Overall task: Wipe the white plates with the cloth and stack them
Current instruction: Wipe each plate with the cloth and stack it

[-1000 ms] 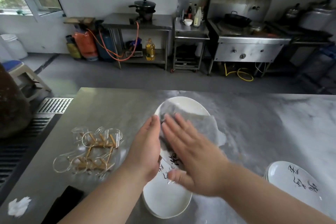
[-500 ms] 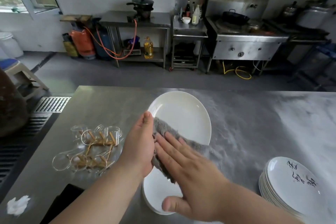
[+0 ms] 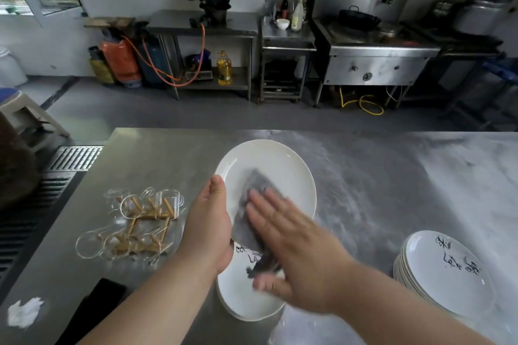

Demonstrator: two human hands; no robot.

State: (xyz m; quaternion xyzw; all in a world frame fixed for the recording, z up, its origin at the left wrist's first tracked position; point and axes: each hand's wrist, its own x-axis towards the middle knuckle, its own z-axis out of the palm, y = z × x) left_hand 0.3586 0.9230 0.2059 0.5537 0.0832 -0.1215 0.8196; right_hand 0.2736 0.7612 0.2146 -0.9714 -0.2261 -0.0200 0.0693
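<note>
Steel worktop (image 3: pixel 392 176), seemingly smeared, plate (image 3: pixel 269 159), stove (image 3: pixel 372 64) behind

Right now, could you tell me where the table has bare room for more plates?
The widest bare patch is far right on the table, right of the plate and behind the stack of plates. The far left corner, beyond the glass cups, is free. The centre is crowded: left hand, right hand, cloth.

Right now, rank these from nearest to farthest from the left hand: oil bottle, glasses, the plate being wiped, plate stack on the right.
1. Plate: the left hand grips its rim.
2. Glasses: just left, on the table.
3. Plate stack: right side of the table.
4. Oil bottle: across the room, by the far wall.
</note>
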